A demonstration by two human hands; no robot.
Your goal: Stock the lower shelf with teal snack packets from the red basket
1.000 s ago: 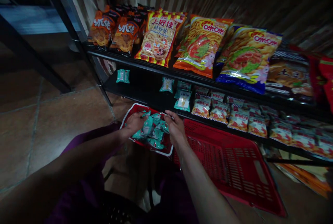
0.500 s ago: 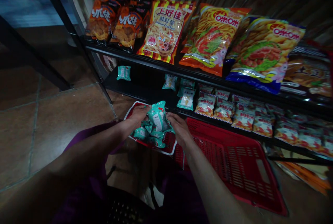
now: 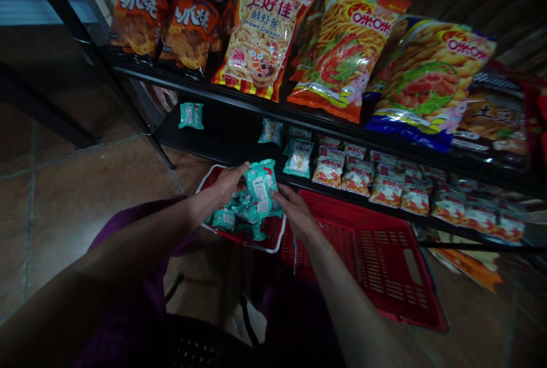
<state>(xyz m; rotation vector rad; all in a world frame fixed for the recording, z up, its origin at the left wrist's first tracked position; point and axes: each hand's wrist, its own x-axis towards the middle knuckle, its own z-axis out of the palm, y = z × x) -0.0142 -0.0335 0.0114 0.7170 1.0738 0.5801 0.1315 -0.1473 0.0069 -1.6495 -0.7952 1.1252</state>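
A teal snack packet (image 3: pixel 260 188) stands upright between my two hands above a red basket with a white rim (image 3: pixel 280 237). My left hand (image 3: pixel 226 185) grips its left side near the top, with the fingertips partly hidden. From the right, my right hand (image 3: pixel 294 208) presses its fingers against the packet's lower right edge. Several more teal packets (image 3: pixel 224 218) lie heaped in the basket under my hands. On the lower shelf (image 3: pixel 217 143) sits one teal packet (image 3: pixel 191 115) at the left end, apart from a teal packet with a white panel (image 3: pixel 299 158) further right.
Several rows of small red-and-white snack packets (image 3: pixel 387 185) fill the lower shelf's right side. Large bags, among them prawn crackers (image 3: pixel 260 37), lean along the upper shelf. A larger red basket (image 3: pixel 376 265) lies on the floor at right. A black shelf post (image 3: pixel 106 72) stands at left.
The held teal packet has turned slightly and shows more of its front. Both hands stay on it. The whole scene has shifted a little left in view.
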